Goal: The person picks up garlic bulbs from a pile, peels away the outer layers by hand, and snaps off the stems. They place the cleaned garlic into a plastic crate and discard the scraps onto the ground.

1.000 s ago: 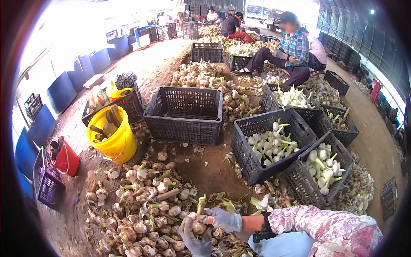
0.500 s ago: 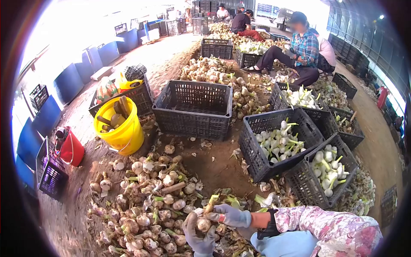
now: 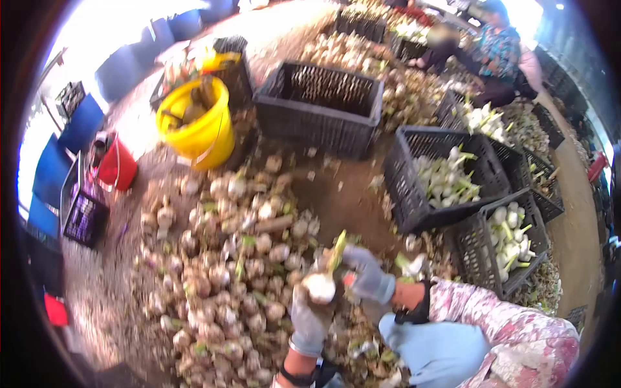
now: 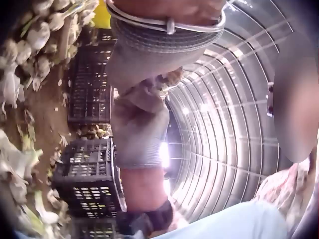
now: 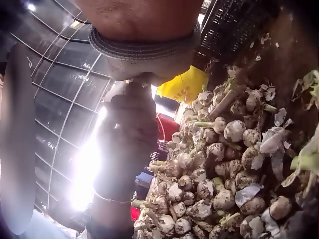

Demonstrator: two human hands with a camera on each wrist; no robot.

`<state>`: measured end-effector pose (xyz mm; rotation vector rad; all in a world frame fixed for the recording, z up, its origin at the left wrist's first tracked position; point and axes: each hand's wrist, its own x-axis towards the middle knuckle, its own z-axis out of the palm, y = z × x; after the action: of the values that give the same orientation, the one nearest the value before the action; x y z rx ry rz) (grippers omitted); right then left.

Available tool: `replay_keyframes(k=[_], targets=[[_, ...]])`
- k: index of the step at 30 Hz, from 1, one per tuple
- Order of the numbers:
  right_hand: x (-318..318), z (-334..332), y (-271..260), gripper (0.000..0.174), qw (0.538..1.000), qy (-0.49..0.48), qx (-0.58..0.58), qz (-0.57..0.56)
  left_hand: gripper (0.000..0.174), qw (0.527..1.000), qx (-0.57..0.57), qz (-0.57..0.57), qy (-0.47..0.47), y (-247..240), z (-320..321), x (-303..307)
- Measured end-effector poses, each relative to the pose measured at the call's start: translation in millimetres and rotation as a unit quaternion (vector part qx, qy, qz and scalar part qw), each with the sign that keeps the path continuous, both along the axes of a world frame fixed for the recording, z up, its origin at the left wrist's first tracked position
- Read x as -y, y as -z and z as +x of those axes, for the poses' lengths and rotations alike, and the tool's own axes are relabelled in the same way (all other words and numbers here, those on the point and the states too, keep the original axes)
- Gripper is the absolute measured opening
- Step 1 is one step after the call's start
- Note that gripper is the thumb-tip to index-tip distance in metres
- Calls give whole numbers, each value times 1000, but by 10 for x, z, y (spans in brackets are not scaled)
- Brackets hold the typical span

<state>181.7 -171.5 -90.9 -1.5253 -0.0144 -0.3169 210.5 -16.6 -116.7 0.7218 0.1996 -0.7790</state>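
Note:
My gloved left hand (image 3: 308, 325) holds a garlic bulb (image 3: 319, 288) from below, its white side showing and its green-tipped stem (image 3: 337, 249) pointing up. My gloved right hand (image 3: 370, 274) is at the stem, fingers curled in close to it, with an orange-red patch by the thumb. In the left wrist view the right hand (image 4: 140, 130) meets the left glove (image 4: 149, 64), and the bulb is mostly hidden behind them. In the right wrist view the two gloves also overlap, hiding the bulb. A large heap of unpeeled garlic (image 3: 220, 278) lies beneath and left of the hands.
Black crates with cleaned white garlic (image 3: 446, 178) (image 3: 510, 242) stand at the right. Ahead is a black crate (image 3: 317, 119), beside a yellow bucket (image 3: 200, 139) holding brownish items. A red bucket (image 3: 118, 163) stands at left. Another person (image 3: 498, 58) sits at the upper right.
The head view has tilted down, so everything appears higher. Both hands have lifted the bulb, which now shows a white side where it looked brownish before. The left forearm has come into view.

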Motion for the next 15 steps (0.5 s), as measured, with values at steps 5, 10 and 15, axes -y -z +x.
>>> replay_keyframes(k=[5,10,15], targets=[[-63,56,93,25,970,43,-189,150,41,915,343,213,-27,3,-9,74],[-155,21,100,29,982,20,-180,62,42,861,382,330,-56,-123,45,68],[-45,0,176,34,959,-1,-148,240,58,994,62,-34,80,-145,78,-96]])
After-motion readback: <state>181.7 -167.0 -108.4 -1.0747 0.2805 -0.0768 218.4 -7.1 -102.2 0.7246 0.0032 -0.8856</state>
